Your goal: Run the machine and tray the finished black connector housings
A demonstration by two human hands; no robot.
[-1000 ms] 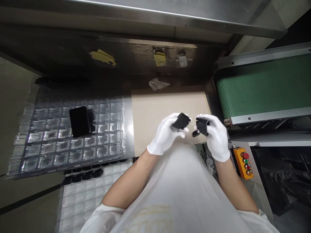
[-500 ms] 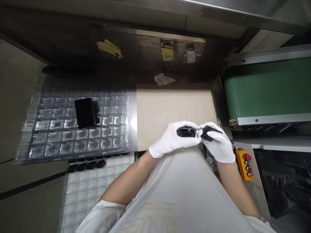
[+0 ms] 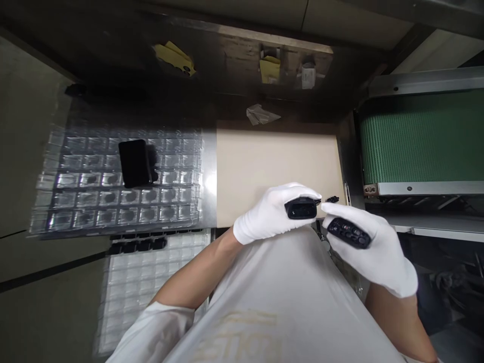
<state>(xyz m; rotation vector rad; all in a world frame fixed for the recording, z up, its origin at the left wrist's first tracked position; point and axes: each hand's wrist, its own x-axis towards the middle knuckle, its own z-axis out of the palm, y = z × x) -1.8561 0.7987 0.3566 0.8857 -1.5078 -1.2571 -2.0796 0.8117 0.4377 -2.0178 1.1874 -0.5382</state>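
My left hand (image 3: 270,214), in a white glove, is closed around a small black rounded casing (image 3: 301,208) with a glossy dark face. To its right, and apart from it, my right hand (image 3: 374,242), also gloved, holds a black oblong part (image 3: 348,233) with several round spots on its face. A small black piece (image 3: 333,199) shows just beyond the right fingertips, near the right edge of the tan board (image 3: 264,156). Both hands are over the board's front edge, close to my white apron.
Left of the board lies a clear compartment tray (image 3: 91,214) with a black rectangular block (image 3: 134,163) on it. A second tray (image 3: 132,287) sits lower, holding black pieces. A green conveyor belt (image 3: 423,136) stands at right. Crumpled wrapping (image 3: 262,115) lies behind the board.
My right hand has moved right and toward me, away from the left, and the spotted face of its part now shows. It covers the orange button box. The view has shifted slightly.
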